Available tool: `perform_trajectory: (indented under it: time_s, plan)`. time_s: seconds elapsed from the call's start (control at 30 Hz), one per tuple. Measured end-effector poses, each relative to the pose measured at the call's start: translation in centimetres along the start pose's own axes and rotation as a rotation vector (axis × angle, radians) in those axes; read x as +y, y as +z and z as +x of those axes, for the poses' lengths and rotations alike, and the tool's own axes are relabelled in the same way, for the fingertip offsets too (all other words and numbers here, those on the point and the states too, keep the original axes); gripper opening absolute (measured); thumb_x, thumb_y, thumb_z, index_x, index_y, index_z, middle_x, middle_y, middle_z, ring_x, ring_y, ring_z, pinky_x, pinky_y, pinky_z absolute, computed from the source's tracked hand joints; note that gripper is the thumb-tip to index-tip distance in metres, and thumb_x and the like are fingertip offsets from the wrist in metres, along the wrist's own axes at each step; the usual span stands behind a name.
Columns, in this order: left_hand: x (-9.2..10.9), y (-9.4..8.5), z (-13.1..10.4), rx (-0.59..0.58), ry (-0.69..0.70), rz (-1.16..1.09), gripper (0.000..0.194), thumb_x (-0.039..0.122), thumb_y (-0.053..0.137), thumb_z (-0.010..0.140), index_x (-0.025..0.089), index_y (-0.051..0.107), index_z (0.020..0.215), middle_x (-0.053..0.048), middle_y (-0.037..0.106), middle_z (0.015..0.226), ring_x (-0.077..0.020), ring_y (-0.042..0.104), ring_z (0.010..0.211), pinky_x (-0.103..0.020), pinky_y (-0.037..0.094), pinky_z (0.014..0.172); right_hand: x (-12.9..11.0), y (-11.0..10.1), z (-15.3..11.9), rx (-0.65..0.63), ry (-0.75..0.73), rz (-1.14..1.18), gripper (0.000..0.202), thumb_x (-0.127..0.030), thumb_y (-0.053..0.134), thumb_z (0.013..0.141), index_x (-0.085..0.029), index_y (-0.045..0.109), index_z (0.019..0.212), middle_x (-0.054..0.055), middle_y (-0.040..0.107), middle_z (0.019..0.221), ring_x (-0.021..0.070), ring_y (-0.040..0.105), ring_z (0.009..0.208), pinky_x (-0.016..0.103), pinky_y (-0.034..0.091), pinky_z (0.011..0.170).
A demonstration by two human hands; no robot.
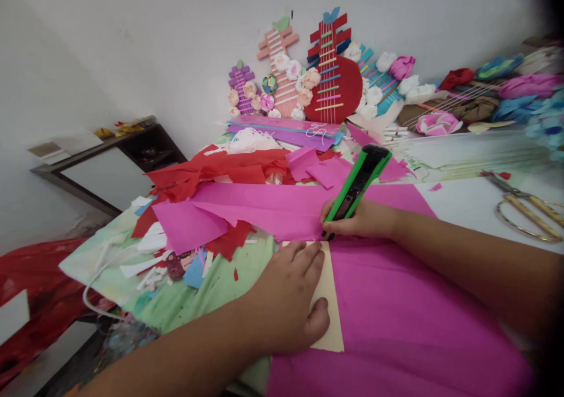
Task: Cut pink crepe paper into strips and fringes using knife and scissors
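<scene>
A large magenta sheet [396, 315] of what looks like paper is spread over the table in front of me. On its left edge lies a cream rectangular card [331, 320]. My left hand [295, 297] rests flat on this card, fingers stretched forward, covering much of it. My right hand [352, 221] grips a green and black box cutter [359, 180], held tilted with its lower end at the card's top edge. The blade itself is too small to make out. Beyond the cutter lies a folded magenta strip [264, 209].
Red paper scraps [194, 174] and white bits lie at the left on a green cloth [189, 303]. Gold-handled scissors [524, 203] lie at the right. Paper instruments, including a red one [341, 88], lean against the wall among paper flowers [304, 80]. A dark-framed cabinet [110, 162] stands left.
</scene>
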State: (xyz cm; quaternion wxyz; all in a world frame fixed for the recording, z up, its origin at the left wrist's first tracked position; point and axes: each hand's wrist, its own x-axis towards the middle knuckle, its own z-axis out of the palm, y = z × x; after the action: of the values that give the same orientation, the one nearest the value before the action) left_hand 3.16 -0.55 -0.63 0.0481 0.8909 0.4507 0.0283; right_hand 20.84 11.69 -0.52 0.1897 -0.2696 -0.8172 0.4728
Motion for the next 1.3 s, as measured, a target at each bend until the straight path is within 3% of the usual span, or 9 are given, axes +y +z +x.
perform_trajectory:
  time_s: [0.2, 0.3, 0.4, 0.47, 0.6, 0.73, 0.87, 1.0, 1.3]
  plan:
    - [-0.1, 0.2, 0.0, 0.020, 0.009, -0.008, 0.060, 0.035, 0.043, 0.076, 0.006, 0.037, 0.127, -0.015, 0.037, 0.133, -0.0310, 0.032, 0.119, -0.048, 0.027, 0.099, -0.3, 0.3, 0.0, 0.001, -0.022, -0.013, 0.012, -0.028, 0.055, 0.069, -0.015, 0.055, 0.070, 0.000, 0.059, 0.067, 0.0100, 0.055, 0.064, 0.023, 0.047, 0.064]
    - [-0.2, 0.2, 0.0, 0.023, 0.021, -0.010, 0.059, 0.034, 0.042, 0.076, 0.007, 0.037, 0.128, -0.013, 0.035, 0.135, -0.0305, 0.033, 0.119, -0.048, 0.025, 0.100, -1.1, 0.2, 0.1, 0.139, 0.055, 0.062, 0.013, -0.027, 0.056, 0.068, -0.015, 0.054, 0.072, -0.001, 0.058, 0.063, 0.0082, 0.053, 0.054, 0.022, 0.046, 0.055]
    - [-0.3, 0.3, 0.1, 0.025, 0.047, -0.012, 0.057, 0.033, 0.041, 0.077, 0.009, 0.035, 0.129, -0.013, 0.033, 0.136, -0.0305, 0.033, 0.118, -0.049, 0.025, 0.099, -2.3, 0.1, -0.1, 0.328, 0.235, 0.127, 0.026, -0.028, 0.057, 0.068, -0.017, 0.053, 0.090, -0.003, 0.056, 0.057, 0.0063, 0.046, 0.039, 0.020, 0.041, 0.041]
    - [-0.3, 0.4, 0.1, 0.044, 0.065, -0.007, 0.056, 0.032, 0.039, 0.079, 0.009, 0.035, 0.129, -0.014, 0.033, 0.136, -0.0303, 0.034, 0.118, -0.050, 0.026, 0.098, -3.0, 0.2, -0.5, 0.341, 0.303, 0.125, 0.028, -0.032, 0.055, 0.070, -0.018, 0.052, 0.094, -0.004, 0.051, 0.051, 0.0066, 0.044, 0.037, 0.019, 0.036, 0.036]
    - [-0.4, 0.7, 0.1, 0.097, 0.087, 0.010, 0.052, 0.032, 0.037, 0.081, 0.008, 0.037, 0.127, -0.014, 0.037, 0.133, -0.0287, 0.036, 0.117, -0.049, 0.027, 0.097, -3.3, 1.4, -1.4, 0.286, 0.324, 0.115, 0.023, -0.039, 0.052, 0.071, -0.016, 0.052, 0.074, -0.004, 0.045, 0.048, 0.0067, 0.042, 0.038, 0.019, 0.032, 0.034]
    - [-0.5, 0.9, 0.2, 0.124, 0.093, 0.030, 0.051, 0.033, 0.038, 0.080, 0.008, 0.040, 0.125, -0.014, 0.042, 0.129, -0.0276, 0.038, 0.115, -0.047, 0.028, 0.097, -3.0, 2.8, -1.8, 0.418, 0.360, 0.019, 0.021, -0.035, 0.057, 0.065, -0.016, 0.050, 0.063, -0.003, 0.045, 0.049, 0.0066, 0.041, 0.042, 0.020, 0.032, 0.039]
    - [-0.6, 0.8, 0.3, 0.151, 0.112, 0.047, 0.051, 0.033, 0.037, 0.080, 0.006, 0.042, 0.123, -0.014, 0.045, 0.127, -0.0264, 0.040, 0.114, -0.043, 0.029, 0.097, -2.3, 3.4, -1.9, 0.559, 0.339, -0.153, 0.032, -0.045, 0.059, 0.060, -0.016, 0.046, 0.057, -0.004, 0.044, 0.051, 0.0076, 0.040, 0.047, 0.022, 0.034, 0.045]
    - [-0.5, 0.5, 0.3, 0.155, 0.123, 0.084, 0.050, 0.033, 0.037, 0.080, 0.005, 0.045, 0.121, -0.014, 0.048, 0.124, -0.0255, 0.042, 0.112, -0.040, 0.027, 0.098, -1.6, 3.8, -2.0, 0.559, 0.267, -0.148, 0.037, -0.051, 0.059, 0.059, -0.017, 0.045, 0.056, -0.004, 0.044, 0.051, 0.0075, 0.039, 0.048, 0.023, 0.033, 0.047]
    - [-0.5, 0.4, 0.5, 0.141, 0.136, 0.143, 0.051, 0.033, 0.037, 0.079, 0.003, 0.045, 0.120, -0.015, 0.049, 0.123, -0.0242, 0.043, 0.112, -0.038, 0.026, 0.100, -1.3, 3.9, -1.9, 0.502, 0.260, -0.151, 0.037, -0.052, 0.058, 0.060, -0.017, 0.046, 0.056, -0.003, 0.044, 0.052, 0.0087, 0.041, 0.051, 0.023, 0.034, 0.050]
